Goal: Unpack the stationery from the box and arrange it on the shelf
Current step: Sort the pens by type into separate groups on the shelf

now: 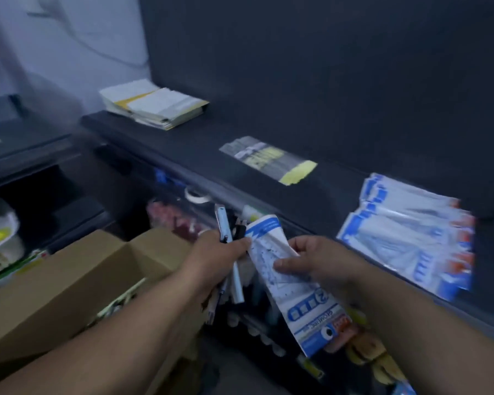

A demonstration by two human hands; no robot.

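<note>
1. Dark shelving fills the head view, and its upper shelf already carries three lots of stock. A stack of paper pads lies at the left end. A clear sleeve with a yellow tab lies near the middle by the front edge. A fanned pile of blue-and-white packets lies toward the right end.

2. We judge the task partly done. Those three lots look placed, while the open cardboard box sits below the shelf's front edge at lower left. Something pale green shows inside the box, too blurred for us to name, so more seems left to unpack. The shelf has bare stretches between the lots.

3. We see the left hand with its fingers curled tight round a bundle of pens. The pens stand roughly upright, just below the front edge of the shelf and beside the box's far flap.

4. We see the right hand pinching a bent blue-and-white packet, thumb on its face and fingers behind. The left hand's fingertips also touch the packet's upper edge, so both hands meet on it.

5. This packet looks like the kind in the right-end pile, so we judge it is meant for that pile. The pens have no matching lot on the shelf that we can make out.
</note>
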